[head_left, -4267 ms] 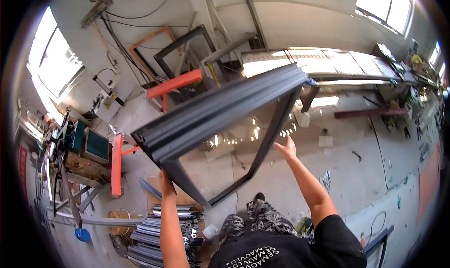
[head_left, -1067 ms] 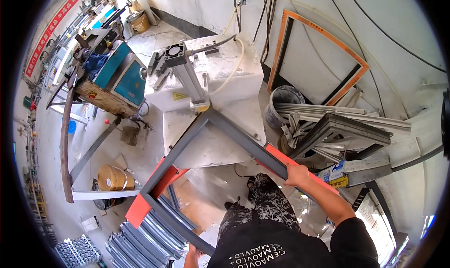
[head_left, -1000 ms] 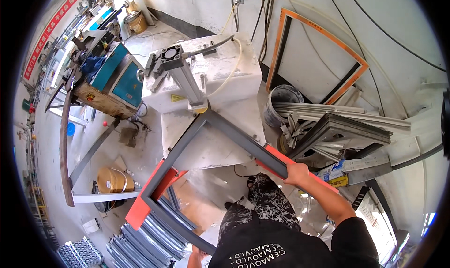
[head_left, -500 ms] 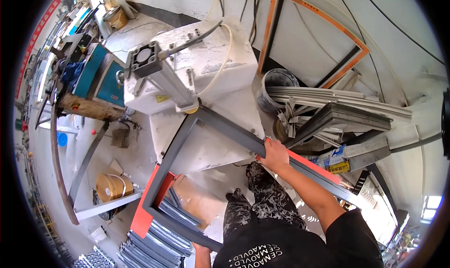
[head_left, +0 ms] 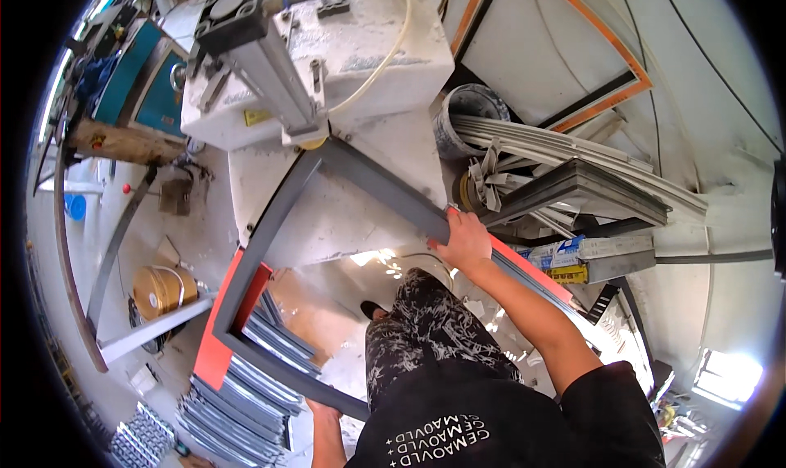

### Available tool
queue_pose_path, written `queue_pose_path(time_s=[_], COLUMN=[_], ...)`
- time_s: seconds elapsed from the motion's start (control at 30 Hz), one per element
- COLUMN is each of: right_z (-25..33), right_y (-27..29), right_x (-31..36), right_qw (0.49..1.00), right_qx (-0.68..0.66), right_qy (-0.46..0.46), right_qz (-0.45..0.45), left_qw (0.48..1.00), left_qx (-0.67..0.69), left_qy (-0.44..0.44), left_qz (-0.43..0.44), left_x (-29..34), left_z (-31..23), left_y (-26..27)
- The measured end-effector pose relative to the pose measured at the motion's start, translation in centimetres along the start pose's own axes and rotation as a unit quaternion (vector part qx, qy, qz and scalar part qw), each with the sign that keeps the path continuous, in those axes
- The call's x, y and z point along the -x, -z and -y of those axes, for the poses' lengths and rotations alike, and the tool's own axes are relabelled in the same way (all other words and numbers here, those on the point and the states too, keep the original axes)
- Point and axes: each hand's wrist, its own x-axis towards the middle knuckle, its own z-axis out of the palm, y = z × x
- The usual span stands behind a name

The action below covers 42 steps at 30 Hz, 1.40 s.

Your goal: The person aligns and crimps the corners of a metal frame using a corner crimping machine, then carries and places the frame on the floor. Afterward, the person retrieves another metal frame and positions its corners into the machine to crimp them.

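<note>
A grey rectangular frame [head_left: 381,191], like a window frame, lies flat with its far corner on the white machine [head_left: 360,222], right under the upright air cylinder [head_left: 270,79]. My right hand [head_left: 465,239] is wrapped round the frame's right side, just beyond the machine's edge. At the near side, my left hand [head_left: 323,409] grips the frame from beneath, its fingers partly hidden by the bar. Red-orange supports [head_left: 219,337] lie under the frame's left corner, and another red strip [head_left: 532,267] runs along its right side.
Stacked grey profiles [head_left: 237,398] lie below the left corner. To the right are a dirty bucket [head_left: 475,112], long white strips [head_left: 557,153] and dark angled frames [head_left: 573,194]. An orange-edged frame [head_left: 606,99] leans on the wall. A yellow-brown tape roll [head_left: 164,292] stands left.
The view has shifted, so the machine and the frame appear further left and higher. My legs have moved, one foot now showing. Both hands keep their hold on the frame, whose corner stays under the cylinder.
</note>
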Motion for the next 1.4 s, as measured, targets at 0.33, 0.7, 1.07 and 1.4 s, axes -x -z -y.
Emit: queue_pose_path(time_s=[0.33,0.7,1.07,1.4], right_z=[0.1,-0.6,-0.2,0.0], right_y=[-0.6,-1.1,-0.2,0.8], right_x=[0.2,-0.3,0.2,0.2], right_qw=[1.000,0.999,1.000,1.000], right_qx=[-0.025,0.001,-0.016,0.007], right_qy=[0.004,0.021,-0.006,0.002], right_qz=[-0.017,-0.044,0.002,-0.001], left_qw=[0.999,1.000,1.000,0.999], left_qx=[0.028,0.014,-0.004,0.002], left_qy=[-0.009,0.007,-0.004,-0.048], left_qz=[0.022,-0.003,-0.015,0.009], left_x=[0.1,2.0,-0.5,-0.4], left_z=[0.4,0.1,0.5,0.3], left_y=[0.8,-0.2,1.1,0.1])
